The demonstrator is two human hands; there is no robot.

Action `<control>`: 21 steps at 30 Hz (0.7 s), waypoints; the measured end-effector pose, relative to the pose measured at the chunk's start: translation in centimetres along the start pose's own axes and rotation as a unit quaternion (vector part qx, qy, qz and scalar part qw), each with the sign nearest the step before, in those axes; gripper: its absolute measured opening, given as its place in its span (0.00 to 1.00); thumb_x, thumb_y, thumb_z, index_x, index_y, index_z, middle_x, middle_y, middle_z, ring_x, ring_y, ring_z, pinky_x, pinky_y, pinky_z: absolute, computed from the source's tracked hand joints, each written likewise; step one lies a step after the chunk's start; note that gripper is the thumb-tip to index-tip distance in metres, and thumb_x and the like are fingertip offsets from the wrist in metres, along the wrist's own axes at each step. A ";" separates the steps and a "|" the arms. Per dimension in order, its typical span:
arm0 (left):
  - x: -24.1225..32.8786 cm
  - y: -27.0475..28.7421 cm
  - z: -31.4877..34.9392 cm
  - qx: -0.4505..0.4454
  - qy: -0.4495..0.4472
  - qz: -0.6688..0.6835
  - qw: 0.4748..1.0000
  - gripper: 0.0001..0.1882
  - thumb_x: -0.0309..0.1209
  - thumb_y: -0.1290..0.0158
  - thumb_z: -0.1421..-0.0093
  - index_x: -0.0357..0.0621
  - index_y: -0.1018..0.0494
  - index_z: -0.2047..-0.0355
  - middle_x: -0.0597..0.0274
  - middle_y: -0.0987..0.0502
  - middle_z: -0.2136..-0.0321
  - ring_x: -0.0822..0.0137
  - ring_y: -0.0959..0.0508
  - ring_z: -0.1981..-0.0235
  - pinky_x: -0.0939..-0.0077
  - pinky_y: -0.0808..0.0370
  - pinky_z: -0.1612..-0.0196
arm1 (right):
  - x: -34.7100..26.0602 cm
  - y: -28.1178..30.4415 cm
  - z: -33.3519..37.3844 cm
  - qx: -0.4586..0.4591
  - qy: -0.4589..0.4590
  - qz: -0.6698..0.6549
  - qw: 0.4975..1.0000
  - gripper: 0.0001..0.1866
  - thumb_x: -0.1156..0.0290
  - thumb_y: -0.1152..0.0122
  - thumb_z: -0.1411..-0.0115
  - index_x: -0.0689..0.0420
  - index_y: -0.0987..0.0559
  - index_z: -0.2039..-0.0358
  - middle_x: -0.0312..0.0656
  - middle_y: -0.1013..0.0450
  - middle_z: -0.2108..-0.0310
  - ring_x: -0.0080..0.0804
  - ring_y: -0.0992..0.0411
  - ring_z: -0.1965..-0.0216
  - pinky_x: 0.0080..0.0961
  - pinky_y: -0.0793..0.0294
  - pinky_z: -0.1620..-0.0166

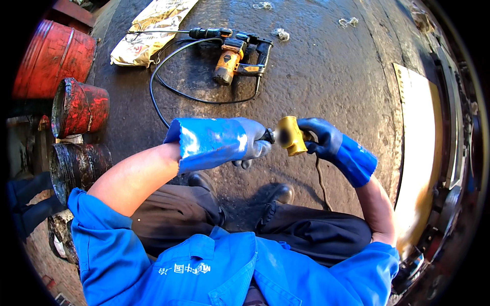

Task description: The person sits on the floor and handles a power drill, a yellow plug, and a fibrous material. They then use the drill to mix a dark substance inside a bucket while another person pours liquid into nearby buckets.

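Note:
Both hands wear blue rubber gloves with dark grey palms and fingers, and they meet in front of me. My left hand (252, 140) is closed round a black plug (269, 135), whose tip points right. Just right of it, the fingers of my right hand (322, 138) grip a yellow socket (296, 147) from its right side. A dark blurred patch covers part of the socket's face, so I cannot tell whether plug and socket touch. A brown cord (321, 183) hangs below the right hand.
An orange and black hammer drill (227, 64) lies on the dark floor, its black cable (153, 97) looping toward my left glove. A printed sack (135, 48) lies behind it. Red drums (56, 58) and a red bucket (94, 109) stand left. A pale board (421, 153) lies right.

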State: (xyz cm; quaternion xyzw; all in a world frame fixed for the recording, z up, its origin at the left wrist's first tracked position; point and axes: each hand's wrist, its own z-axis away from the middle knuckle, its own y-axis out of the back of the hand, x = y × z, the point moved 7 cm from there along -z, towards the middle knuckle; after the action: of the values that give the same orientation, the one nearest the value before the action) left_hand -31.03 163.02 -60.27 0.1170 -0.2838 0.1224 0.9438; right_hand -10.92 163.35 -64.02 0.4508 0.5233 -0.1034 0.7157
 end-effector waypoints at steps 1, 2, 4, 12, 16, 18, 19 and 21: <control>0.2 0.3 0.2 0.018 0.019 -0.049 0.998 0.15 0.41 0.52 0.32 0.44 0.24 0.56 0.62 0.19 0.77 0.73 0.20 0.79 0.75 0.23 0.75 | -0.2 0.1 -0.1 0.000 0.000 -0.001 1.000 0.32 0.64 0.27 0.46 0.59 0.27 0.42 0.50 0.25 0.51 0.46 0.26 0.49 0.38 0.28 0.46; -0.1 0.2 0.0 0.017 0.019 -0.049 0.998 0.15 0.41 0.52 0.32 0.44 0.24 0.56 0.62 0.19 0.77 0.73 0.20 0.79 0.75 0.23 0.75 | -0.1 0.0 -0.1 -0.013 -0.028 -0.006 1.000 0.31 0.69 0.27 0.48 0.58 0.26 0.43 0.50 0.25 0.51 0.46 0.26 0.49 0.38 0.27 0.47; 0.4 0.6 -0.1 0.060 -0.028 -0.163 0.984 0.15 0.41 0.52 0.32 0.45 0.23 0.57 0.62 0.19 0.77 0.73 0.20 0.78 0.74 0.23 0.74 | 0.1 -0.3 0.3 -0.025 -0.057 -0.010 0.998 0.31 0.74 0.28 0.49 0.58 0.26 0.44 0.50 0.24 0.52 0.47 0.26 0.50 0.38 0.27 0.47; 0.1 -1.0 -0.2 0.039 -0.042 0.061 0.996 0.17 0.41 0.53 0.31 0.39 0.26 0.59 0.59 0.19 0.76 0.71 0.20 0.76 0.72 0.25 0.72 | -0.5 0.7 0.0 0.116 -0.314 0.050 0.941 0.19 0.64 0.31 0.45 0.60 0.22 0.55 0.48 0.22 0.67 0.36 0.22 0.68 0.32 0.23 0.62; -0.1 -0.8 -0.4 0.077 -0.059 0.052 0.994 0.18 0.41 0.54 0.31 0.35 0.27 0.59 0.55 0.20 0.74 0.68 0.20 0.74 0.70 0.24 0.69 | -1.2 0.7 -0.1 0.139 -0.276 0.134 0.941 0.17 0.61 0.32 0.44 0.59 0.21 0.60 0.50 0.22 0.69 0.41 0.22 0.70 0.34 0.23 0.65; 0.1 -0.8 -0.7 0.090 -0.058 0.050 0.993 0.19 0.41 0.54 0.32 0.34 0.26 0.59 0.54 0.20 0.75 0.65 0.20 0.74 0.67 0.24 0.69 | -2.2 0.7 -0.3 0.129 -0.303 0.125 0.936 0.17 0.61 0.32 0.45 0.59 0.21 0.60 0.51 0.22 0.68 0.44 0.22 0.69 0.36 0.23 0.64; 0.2 -0.7 -0.9 0.110 -0.040 0.004 0.993 0.20 0.42 0.53 0.33 0.35 0.25 0.59 0.51 0.20 0.72 0.60 0.19 0.70 0.63 0.23 0.66 | -2.4 0.7 -0.1 0.119 -0.332 0.117 0.928 0.17 0.60 0.32 0.45 0.58 0.21 0.60 0.52 0.22 0.68 0.48 0.22 0.67 0.38 0.23 0.63; 0.2 -0.4 -1.4 0.150 -0.001 -0.091 0.984 0.20 0.42 0.52 0.35 0.37 0.22 0.58 0.45 0.18 0.67 0.50 0.17 0.64 0.57 0.22 0.59 | -2.5 0.4 -0.3 0.119 -0.313 0.146 0.931 0.18 0.59 0.32 0.45 0.58 0.21 0.60 0.52 0.22 0.67 0.49 0.22 0.66 0.39 0.23 0.62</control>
State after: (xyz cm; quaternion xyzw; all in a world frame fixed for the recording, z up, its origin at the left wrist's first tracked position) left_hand -30.05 163.04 -61.37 0.2830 -0.2517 0.0775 0.9223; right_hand -11.97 162.99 -61.71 0.5489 0.1853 -0.1955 0.7913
